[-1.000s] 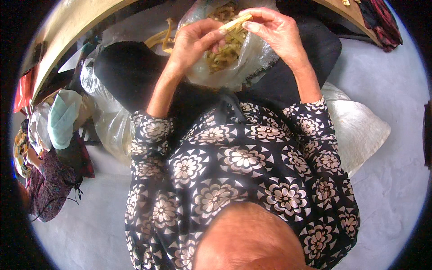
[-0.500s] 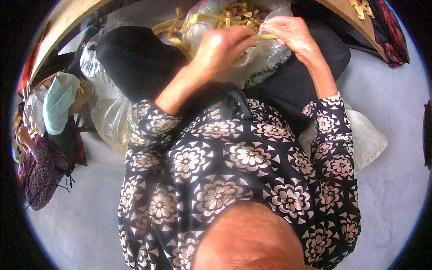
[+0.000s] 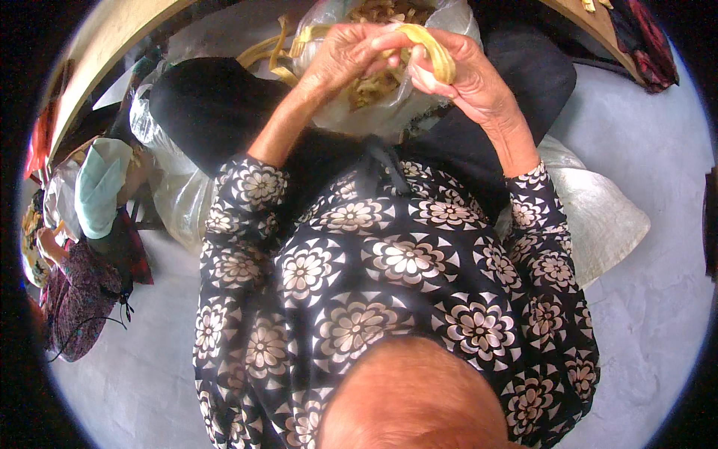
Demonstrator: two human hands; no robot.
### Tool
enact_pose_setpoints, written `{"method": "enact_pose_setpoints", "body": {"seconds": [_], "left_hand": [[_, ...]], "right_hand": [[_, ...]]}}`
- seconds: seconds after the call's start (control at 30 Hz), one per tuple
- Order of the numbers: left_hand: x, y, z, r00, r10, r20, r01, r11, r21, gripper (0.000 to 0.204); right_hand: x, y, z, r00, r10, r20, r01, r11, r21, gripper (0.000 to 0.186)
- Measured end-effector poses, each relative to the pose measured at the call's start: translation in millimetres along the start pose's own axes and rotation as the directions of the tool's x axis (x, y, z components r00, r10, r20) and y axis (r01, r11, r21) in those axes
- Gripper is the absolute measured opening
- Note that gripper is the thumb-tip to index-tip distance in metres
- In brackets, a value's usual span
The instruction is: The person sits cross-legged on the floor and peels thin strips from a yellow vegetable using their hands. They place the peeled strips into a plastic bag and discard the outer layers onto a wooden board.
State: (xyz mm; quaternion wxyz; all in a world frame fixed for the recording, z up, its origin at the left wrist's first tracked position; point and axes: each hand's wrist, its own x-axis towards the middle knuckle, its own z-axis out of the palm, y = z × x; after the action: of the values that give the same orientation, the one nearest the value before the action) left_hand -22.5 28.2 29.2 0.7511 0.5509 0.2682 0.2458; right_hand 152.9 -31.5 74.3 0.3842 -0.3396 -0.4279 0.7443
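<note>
Over the open plastic bag (image 3: 426, 116), my left hand (image 3: 345, 58) and my right hand (image 3: 473, 81) come close together. Between them a flat yellow fibrous strip (image 3: 432, 51) bends in a loop, and both hands have their fingers closed on it. The strip's loop hangs down by my right thumb. Its other end is hidden inside my left fingers. Many short cut yellow-brown pieces (image 3: 389, 12) fill the bag beneath. More long yellow strips (image 3: 278, 54) trail out at the left of my left hand.
A curved wooden edge (image 3: 112, 45) runs along the far side. At the left lie a clear plastic bag (image 3: 176, 183) and a pale green cloth (image 3: 102, 183); another person's arm in a dark patterned sleeve (image 3: 78, 299) is there. A whitish sack (image 3: 598, 202) lies at my right.
My right hand has moved down and turned, and the strip, straight between the hands before, now bends into a loop. My left hand has shifted left and up.
</note>
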Motion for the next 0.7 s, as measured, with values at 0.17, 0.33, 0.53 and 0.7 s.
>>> {"method": "enact_pose_setpoints", "body": {"seconds": [0.17, 0.33, 0.53, 0.7], "left_hand": [[-4, -25, 9, 0.931, -0.155, 0.331, 0.278, 0.888, -0.365, 0.038], [-18, -30, 24, 0.894, -0.126, 0.429, 0.367, 0.756, -0.542, 0.047], [-24, -45, 34, 0.865, -0.184, 0.467, 0.456, 0.674, -0.581, 0.048], [-20, -57, 41, 0.942, -0.335, -0.005, 0.237, 0.679, -0.695, 0.020]], "right_hand": [[0, 0, 4, 0.992, -0.045, -0.121, 0.024, 0.986, -0.167, 0.045], [-7, 6, 3, 0.987, -0.090, -0.135, 0.023, 0.902, -0.430, 0.034], [-17, 26, -5, 0.992, -0.068, -0.104, -0.036, 0.644, -0.764, 0.031], [-4, 35, -4, 0.888, -0.448, -0.105, 0.002, 0.233, -0.973, 0.021]]}}
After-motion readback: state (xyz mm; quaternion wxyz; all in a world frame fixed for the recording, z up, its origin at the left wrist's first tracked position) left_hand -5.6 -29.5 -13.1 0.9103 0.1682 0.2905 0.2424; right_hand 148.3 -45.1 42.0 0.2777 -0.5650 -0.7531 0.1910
